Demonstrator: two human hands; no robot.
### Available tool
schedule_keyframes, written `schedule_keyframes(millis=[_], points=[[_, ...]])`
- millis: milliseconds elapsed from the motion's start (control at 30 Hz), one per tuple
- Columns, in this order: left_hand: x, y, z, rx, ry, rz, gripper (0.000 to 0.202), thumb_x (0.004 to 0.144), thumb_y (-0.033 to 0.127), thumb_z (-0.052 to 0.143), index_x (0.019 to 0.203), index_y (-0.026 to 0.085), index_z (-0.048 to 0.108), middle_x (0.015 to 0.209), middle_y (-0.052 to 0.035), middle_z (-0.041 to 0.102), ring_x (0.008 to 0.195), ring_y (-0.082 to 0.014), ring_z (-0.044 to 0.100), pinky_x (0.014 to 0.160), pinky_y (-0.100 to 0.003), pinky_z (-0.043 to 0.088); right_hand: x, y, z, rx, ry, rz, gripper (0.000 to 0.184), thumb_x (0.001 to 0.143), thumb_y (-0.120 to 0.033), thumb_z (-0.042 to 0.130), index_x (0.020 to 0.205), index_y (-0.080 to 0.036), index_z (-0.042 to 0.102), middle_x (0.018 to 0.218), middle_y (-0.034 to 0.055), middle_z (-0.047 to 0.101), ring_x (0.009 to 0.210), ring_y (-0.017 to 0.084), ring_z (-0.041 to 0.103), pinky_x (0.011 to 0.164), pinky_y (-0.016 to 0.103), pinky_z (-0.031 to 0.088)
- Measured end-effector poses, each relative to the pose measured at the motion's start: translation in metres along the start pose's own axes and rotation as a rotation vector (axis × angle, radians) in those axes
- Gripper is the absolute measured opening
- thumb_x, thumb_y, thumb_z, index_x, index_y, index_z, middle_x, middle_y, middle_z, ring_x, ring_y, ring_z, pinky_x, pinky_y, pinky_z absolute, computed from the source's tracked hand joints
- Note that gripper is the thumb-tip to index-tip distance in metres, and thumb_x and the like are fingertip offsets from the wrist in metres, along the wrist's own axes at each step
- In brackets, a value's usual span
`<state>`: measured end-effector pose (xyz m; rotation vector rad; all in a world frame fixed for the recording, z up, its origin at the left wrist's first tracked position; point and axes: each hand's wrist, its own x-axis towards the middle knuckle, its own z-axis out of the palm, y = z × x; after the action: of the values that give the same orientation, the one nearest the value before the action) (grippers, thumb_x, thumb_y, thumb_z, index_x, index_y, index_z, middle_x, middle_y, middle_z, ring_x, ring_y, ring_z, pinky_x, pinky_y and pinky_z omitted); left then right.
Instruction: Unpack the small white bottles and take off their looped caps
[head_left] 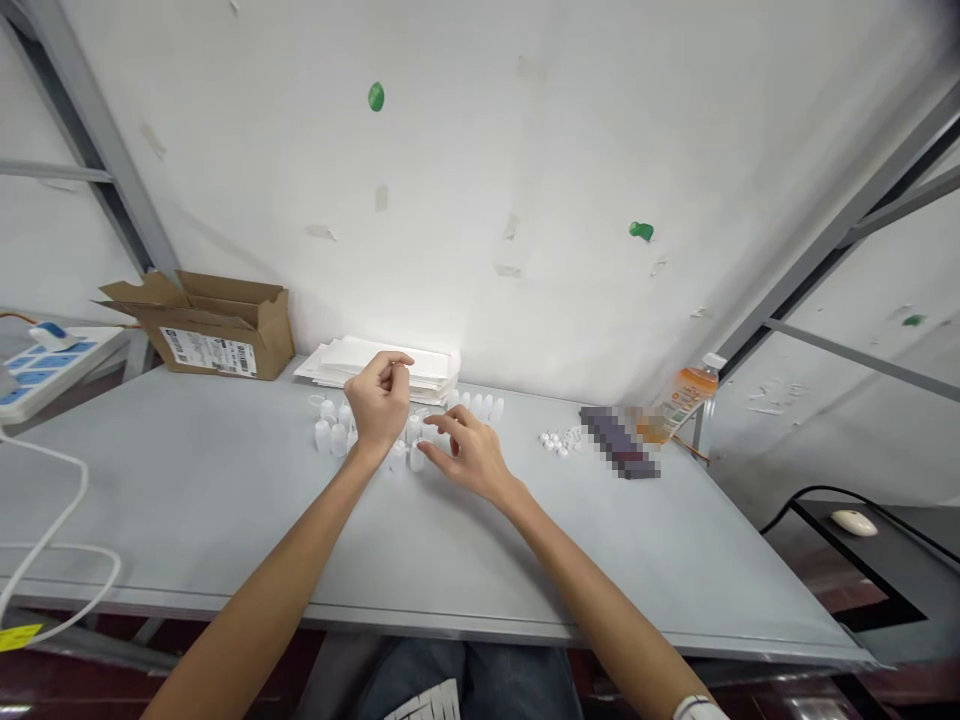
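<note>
Small white plastic bottles (pixel 339 438) stand in a group on the grey table, several of them behind and between my hands. My left hand (pixel 379 402) is raised over this group with its fingers curled in to the thumb; whatever they may hold is hidden. Just to the right, my right hand (pixel 471 450) reaches in low with thumb and index finger apart. Its thumb tip is at the top of a front white bottle (pixel 417 458); whether it touches cannot be told. More narrow white bottles (pixel 487 406) stand in a row behind my right hand.
Behind the bottles lies a stack of white paper sheets (pixel 431 372). An open cardboard box (pixel 217 325) stands back left, near a power strip (pixel 56 365). Small white caps (pixel 559 441), a dark blurred-out object (pixel 619 442) and an orange drink bottle (pixel 686 395) are on the right.
</note>
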<state>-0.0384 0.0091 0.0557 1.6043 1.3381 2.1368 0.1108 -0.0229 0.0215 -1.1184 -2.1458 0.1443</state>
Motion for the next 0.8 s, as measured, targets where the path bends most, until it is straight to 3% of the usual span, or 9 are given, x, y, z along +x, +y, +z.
schedule_keyframes(millis=[100,233,367,533,667,800], points=[[-0.003,0.001,0.001,-0.019,-0.024,0.003,0.017,0.081,0.015,0.048,0.075,0.018,0.064,0.045,0.0068,0.037,0.040,-0.0071,0.034,0.044,-0.022,0.027,-0.002,-0.004,0.012,0.063,-0.085,0.039,0.024,0.089,-0.035,0.062,0.108,-0.023,0.070,0.096,0.0027,0.063,0.057,0.008,0.051,0.060,0.024,0.040],[-0.008,0.007,0.002,-0.056,-0.072,0.017,0.016,0.083,0.018,0.049,0.075,0.018,0.063,0.045,0.0072,0.037,0.038,-0.0069,0.034,0.043,-0.022,0.025,-0.004,-0.002,0.018,0.242,-0.075,0.099,0.017,0.089,-0.030,0.062,0.100,-0.022,0.072,0.089,0.0010,0.062,0.058,0.008,0.052,0.064,0.024,0.042],[-0.017,0.017,0.004,-0.060,-0.145,0.073,0.016,0.084,0.018,0.049,0.076,0.017,0.063,0.046,0.0068,0.039,0.039,-0.0072,0.037,0.044,-0.021,0.028,-0.003,0.006,0.007,0.359,-0.023,0.139,0.014,0.086,-0.029,0.062,0.087,-0.020,0.073,0.083,0.0014,0.063,0.059,0.009,0.053,0.061,0.024,0.043],[-0.045,0.022,0.015,0.034,-0.265,0.235,0.020,0.085,0.018,0.045,0.078,0.017,0.064,0.048,0.0055,0.046,0.042,-0.0079,0.040,0.047,-0.021,0.032,-0.012,0.034,-0.018,0.488,0.012,0.235,0.017,0.082,-0.031,0.062,0.074,-0.018,0.068,0.074,0.0021,0.063,0.057,0.011,0.053,0.054,0.023,0.042],[-0.067,0.019,0.024,0.150,-0.476,0.285,0.024,0.086,0.017,0.041,0.084,0.018,0.065,0.061,0.0012,0.060,0.047,-0.0093,0.047,0.052,-0.023,0.034,-0.023,0.058,-0.036,0.552,0.014,0.384,0.023,0.080,-0.039,0.064,0.077,-0.017,0.066,0.070,0.0017,0.064,0.047,0.010,0.052,0.047,0.024,0.040],[-0.080,0.016,0.031,0.306,-0.664,0.254,0.025,0.088,0.019,0.042,0.099,0.019,0.065,0.081,-0.0031,0.067,0.063,-0.0127,0.058,0.058,-0.025,0.038,-0.024,0.068,-0.046,0.555,0.075,0.400,0.024,0.080,-0.041,0.063,0.076,-0.017,0.064,0.073,0.0017,0.063,0.050,0.011,0.056,0.050,0.025,0.042]])
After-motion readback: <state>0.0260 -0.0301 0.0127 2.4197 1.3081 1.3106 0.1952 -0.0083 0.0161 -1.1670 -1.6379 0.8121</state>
